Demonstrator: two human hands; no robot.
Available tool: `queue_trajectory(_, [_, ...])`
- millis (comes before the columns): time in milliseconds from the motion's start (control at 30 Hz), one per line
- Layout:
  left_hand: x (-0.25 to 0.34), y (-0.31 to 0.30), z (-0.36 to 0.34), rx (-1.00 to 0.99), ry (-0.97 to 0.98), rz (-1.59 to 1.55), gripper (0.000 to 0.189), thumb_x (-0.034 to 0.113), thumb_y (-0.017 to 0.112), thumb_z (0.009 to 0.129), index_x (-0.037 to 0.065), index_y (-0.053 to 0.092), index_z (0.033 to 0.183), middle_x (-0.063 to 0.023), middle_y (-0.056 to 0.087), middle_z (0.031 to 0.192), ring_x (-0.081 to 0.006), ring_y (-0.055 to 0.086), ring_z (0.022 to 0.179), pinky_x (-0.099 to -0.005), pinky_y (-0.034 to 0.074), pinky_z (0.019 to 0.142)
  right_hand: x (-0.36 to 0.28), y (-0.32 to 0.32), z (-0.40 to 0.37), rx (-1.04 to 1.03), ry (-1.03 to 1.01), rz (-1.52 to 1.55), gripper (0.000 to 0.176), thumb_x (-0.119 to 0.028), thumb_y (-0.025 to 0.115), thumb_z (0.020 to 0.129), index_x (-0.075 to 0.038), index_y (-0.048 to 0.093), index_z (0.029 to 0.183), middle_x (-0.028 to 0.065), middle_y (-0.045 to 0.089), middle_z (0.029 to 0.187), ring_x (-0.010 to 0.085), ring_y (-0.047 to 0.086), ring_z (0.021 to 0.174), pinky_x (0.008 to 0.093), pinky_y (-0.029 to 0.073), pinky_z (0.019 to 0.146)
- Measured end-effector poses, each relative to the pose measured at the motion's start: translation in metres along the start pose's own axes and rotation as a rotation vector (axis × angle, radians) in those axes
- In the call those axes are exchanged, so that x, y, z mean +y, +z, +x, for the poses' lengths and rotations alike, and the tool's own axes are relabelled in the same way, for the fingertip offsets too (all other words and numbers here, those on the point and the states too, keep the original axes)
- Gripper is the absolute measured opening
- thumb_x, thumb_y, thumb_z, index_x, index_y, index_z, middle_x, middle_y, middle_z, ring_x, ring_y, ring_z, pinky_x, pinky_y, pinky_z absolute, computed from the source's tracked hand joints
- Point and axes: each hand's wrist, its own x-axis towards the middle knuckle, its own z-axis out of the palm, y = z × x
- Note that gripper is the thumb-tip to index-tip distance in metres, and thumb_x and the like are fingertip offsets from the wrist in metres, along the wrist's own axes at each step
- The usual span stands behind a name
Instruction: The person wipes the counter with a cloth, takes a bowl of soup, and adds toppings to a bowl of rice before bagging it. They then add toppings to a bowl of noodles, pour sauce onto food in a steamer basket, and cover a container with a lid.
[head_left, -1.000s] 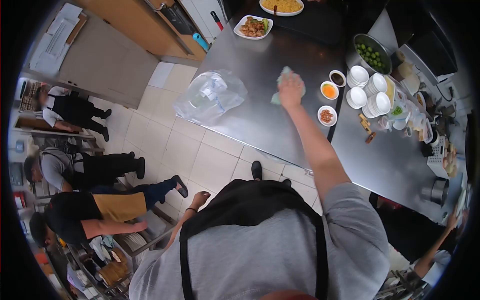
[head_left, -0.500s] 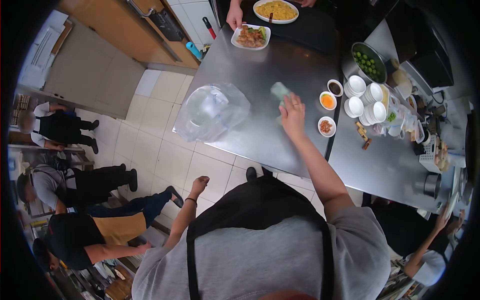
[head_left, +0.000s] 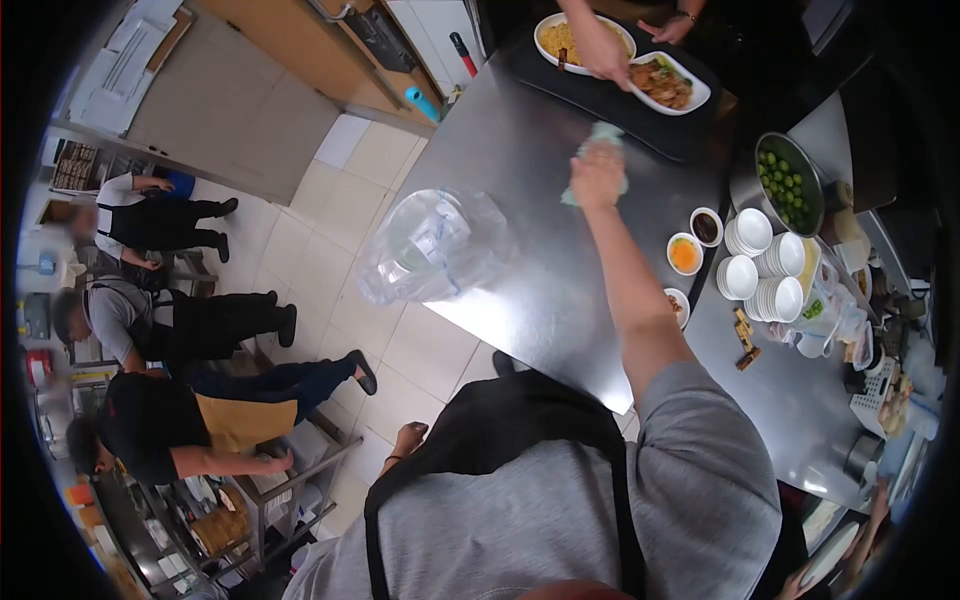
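My right hand [head_left: 598,178] presses a pale green cloth [head_left: 606,133] flat against the steel table [head_left: 500,130], near a black tray. Parts of the cloth stick out beyond the fingertips and at the sides of the hand. My left hand [head_left: 410,438] hangs low beside my apron, away from the table, its fingers curled and no object visible in it. Left of the cloth, a clear plastic bag [head_left: 438,245] lies by the table edge. To the right are small white bowls of dark sauce [head_left: 706,227], orange sauce [head_left: 685,254] and nuts [head_left: 675,304], the last partly behind my forearm.
Across the table, another person's hand [head_left: 600,50] holds a white dish of meat [head_left: 668,84] over the black tray [head_left: 560,85], beside a yellow rice dish [head_left: 612,30]. A pot of green limes [head_left: 785,190] and stacked white bowls [head_left: 775,255] stand right. Several people work left.
My right hand has slid the cloth forward across the table toward the tray. The other person's meat dish has moved right, over the tray. My left hand has drawn closer to my body.
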Motion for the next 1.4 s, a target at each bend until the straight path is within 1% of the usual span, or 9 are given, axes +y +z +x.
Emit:
queue_trajectory(300, [0.060,0.000,0.044,-0.046,0.320,0.259,0.026,0.027,0.056,0.081,0.004,0.063,0.092,-0.0165,0.063,0.086,-0.0296,0.061,0.084,-0.0347,0.047,0.074,-0.061,-0.080,-0.129,-0.206,-0.780,0.018,0.049,-0.040,0.045,0.084,-0.011,0.045,0.123,0.0075,0.036,0.134,0.0260,0.029,0.125,0.0436,0.022,0.102])
queue_trajectory(500, [0.090,-0.008,0.052,-0.032,0.414,0.016,0.031,0.031,0.057,0.081,0.004,0.063,0.095,-0.0154,0.064,0.089,-0.0274,0.062,0.086,-0.0345,0.048,0.075,-0.059,-0.118,-0.262,-0.126,-0.735,0.477,0.070,-0.054,0.057,0.069,-0.010,0.046,0.121,0.0078,0.039,0.132,0.0259,0.032,0.124,0.0412,0.026,0.101])
queue_trajectory(667, [0.041,0.023,0.027,-0.098,0.463,0.128,0.026,0.024,0.054,0.082,0.003,0.063,0.095,-0.0162,0.064,0.089,-0.0283,0.061,0.086,-0.0342,0.048,0.076,-0.041,-0.129,-0.329,0.058,-0.709,0.193,0.050,-0.023,0.061,0.072,-0.012,0.050,0.119,0.0106,0.043,0.128,0.0278,0.040,0.119,0.0394,0.033,0.097])
queue_trajectory(733, [0.016,0.034,0.012,-0.127,0.527,0.219,0.025,0.022,0.052,0.082,0.003,0.063,0.094,-0.0166,0.063,0.089,-0.0288,0.061,0.087,-0.0343,0.047,0.076,-0.022,-0.162,-0.351,-0.683,-0.425,0.727,0.040,-0.006,0.056,0.066,-0.011,0.060,0.105,0.0143,0.056,0.110,0.0294,0.051,0.105,0.0374,0.041,0.087])
queue_trajectory(800, [-0.010,0.047,-0.008,-0.213,0.454,0.214,0.023,0.021,0.051,0.080,0.005,0.064,0.089,-0.0169,0.063,0.087,-0.0300,0.061,0.087,-0.0357,0.048,0.074,0.009,-0.198,-0.376,-0.745,-0.189,0.842,0.033,-0.004,0.054,0.063,-0.010,0.064,0.094,0.0157,0.061,0.093,0.0314,0.057,0.091,0.0391,0.045,0.079])
queue_trajectory(967, [-0.064,0.068,-0.015,-0.283,0.450,0.261,0.024,0.023,0.052,0.079,0.005,0.064,0.089,-0.0165,0.063,0.085,-0.0294,0.061,0.084,-0.0354,0.048,0.073,0.106,-0.272,-0.400,-0.584,0.158,0.545,0.028,-0.007,0.056,0.065,-0.010,0.063,0.093,0.0177,0.061,0.086,0.0324,0.059,0.082,0.0399,0.046,0.073])
queue_trajectory(1033, [-0.072,0.073,-0.007,-0.281,0.495,0.297,0.024,0.023,0.052,0.079,0.005,0.064,0.089,-0.0164,0.064,0.085,-0.0292,0.061,0.083,-0.0353,0.048,0.072,0.131,-0.277,-0.406,-0.134,0.260,0.420,0.023,-0.014,0.058,0.071,-0.006,0.063,0.092,0.0186,0.061,0.086,0.0326,0.059,0.083,0.0389,0.047,0.073])
queue_trajectory(1167, [-0.055,0.079,0.024,-0.252,0.665,0.411,0.024,0.024,0.053,0.078,0.006,0.064,0.089,-0.0162,0.064,0.083,-0.0287,0.062,0.081,-0.0350,0.048,0.071,0.122,-0.235,-0.400,-0.146,0.206,0.177,0.062,-0.049,0.050,0.080,-0.001,0.047,0.120,0.0201,0.039,0.129,0.0338,0.035,0.121,0.0423,0.027,0.100])
queue_trajectory(1400, [0.078,0.086,0.010,-0.231,0.574,0.453,0.027,0.031,0.056,0.077,0.008,0.066,0.088,-0.0136,0.064,0.072,-0.0228,0.062,0.064,-0.0334,0.049,0.063,0.166,-0.158,-0.421,0.210,0.052,0.190,0.042,-0.032,0.043,0.087,-0.009,0.047,0.121,0.0147,0.040,0.130,0.0282,0.036,0.121,0.0408,0.025,0.102])
